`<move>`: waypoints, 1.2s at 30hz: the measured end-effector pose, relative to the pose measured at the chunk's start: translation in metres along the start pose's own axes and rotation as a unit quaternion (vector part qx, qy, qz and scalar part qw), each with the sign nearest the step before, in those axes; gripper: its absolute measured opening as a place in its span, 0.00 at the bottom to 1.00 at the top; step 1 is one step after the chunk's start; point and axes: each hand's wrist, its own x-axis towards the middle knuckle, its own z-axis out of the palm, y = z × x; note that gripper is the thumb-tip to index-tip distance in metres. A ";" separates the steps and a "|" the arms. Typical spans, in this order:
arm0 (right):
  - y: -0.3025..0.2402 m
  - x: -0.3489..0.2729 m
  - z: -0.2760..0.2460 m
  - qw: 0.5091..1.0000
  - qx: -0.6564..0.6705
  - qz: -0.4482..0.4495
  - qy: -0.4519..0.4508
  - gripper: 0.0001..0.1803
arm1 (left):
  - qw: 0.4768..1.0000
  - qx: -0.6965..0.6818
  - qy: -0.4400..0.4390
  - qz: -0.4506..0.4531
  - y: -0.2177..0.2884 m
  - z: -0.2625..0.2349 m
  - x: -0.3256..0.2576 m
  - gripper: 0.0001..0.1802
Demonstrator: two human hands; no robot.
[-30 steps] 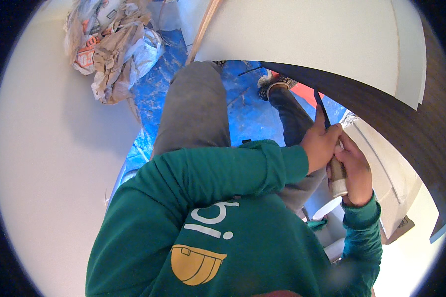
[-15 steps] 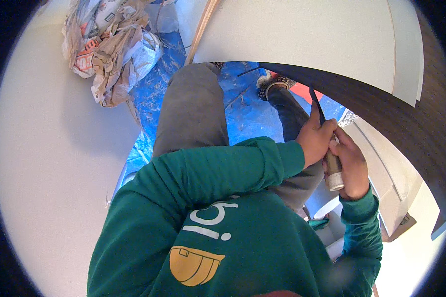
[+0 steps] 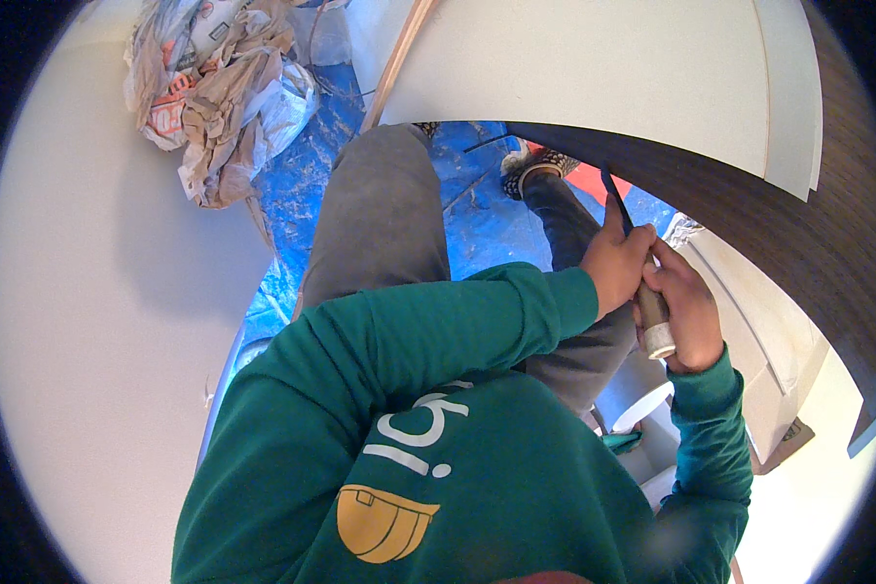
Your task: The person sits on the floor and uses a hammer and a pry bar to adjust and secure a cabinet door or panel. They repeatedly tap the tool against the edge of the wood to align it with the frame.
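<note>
Both hands are together on a tool with a dark narrow blade and a brown round handle [image 3: 655, 308] that ends in a pale cap. The blade points up and away, towards a dark wood-grain panel. My left hand [image 3: 615, 271] closes around the upper part, where blade meets handle, with one finger stretched along the blade. Lower down, my right hand [image 3: 688, 310] wraps the handle, its thumb close to my left fingers. The pale end sticks out below my hands. Part of the handle is hidden by my fingers, and the blade's full shape does not show.
The dark wood-grain panel [image 3: 749, 185] curves along the right, beside a large pale board [image 3: 594, 68]. Blue plastic sheeting [image 3: 477, 234] covers the floor under my legs. Crumpled bags and paper [image 3: 229, 107] lie at far left by a pale wall [image 3: 97, 321]. A white bucket-like container [image 3: 642, 404] stands near my right elbow.
My hands and the tool have shifted very slightly up and to the left. The grip looks the same.
</note>
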 end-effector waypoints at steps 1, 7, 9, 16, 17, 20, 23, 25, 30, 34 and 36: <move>0.000 0.001 -0.001 1.000 -0.001 -0.001 -0.002 0.28 | 1.000 -0.004 0.006 0.000 0.000 0.001 -0.001 0.42; -0.001 0.005 -0.005 1.000 -0.010 -0.004 -0.021 0.28 | 1.000 0.002 0.019 0.006 -0.004 0.003 0.004 0.42; 0.002 0.009 -0.008 0.999 -0.022 -0.016 -0.029 0.28 | 1.000 0.013 0.012 0.011 -0.004 0.001 0.004 0.41; -0.004 0.009 -0.008 0.999 -0.029 -0.020 -0.037 0.25 | 0.999 0.036 0.016 0.004 -0.008 0.002 0.011 0.38; -0.007 0.008 -0.008 0.999 -0.035 -0.019 -0.036 0.24 | 0.999 0.027 0.017 0.003 -0.007 0.002 0.010 0.38; -0.003 0.014 -0.013 0.999 -0.018 -0.010 -0.049 0.23 | 1.000 0.009 0.027 0.004 -0.004 0.003 0.010 0.36; -0.004 0.015 -0.010 0.999 0.024 -0.005 -0.048 0.23 | 0.999 0.011 0.041 0.009 -0.003 0.004 0.010 0.35; 0.003 0.022 -0.013 0.998 -0.015 -0.027 -0.054 0.25 | 0.999 0.013 0.034 0.008 -0.006 0.003 0.013 0.35; 0.004 0.026 -0.009 0.998 -0.021 -0.025 -0.060 0.27 | 0.999 -0.040 0.016 -0.009 -0.007 -0.002 0.014 0.33; 0.010 0.030 -0.013 0.994 -0.079 -0.055 -0.057 0.16 | 0.994 0.099 0.010 0.048 -0.019 -0.008 0.020 0.24; 0.015 0.035 -0.020 0.985 -0.138 -0.084 -0.064 0.11 | 0.987 0.143 0.008 0.068 -0.022 -0.010 0.023 0.19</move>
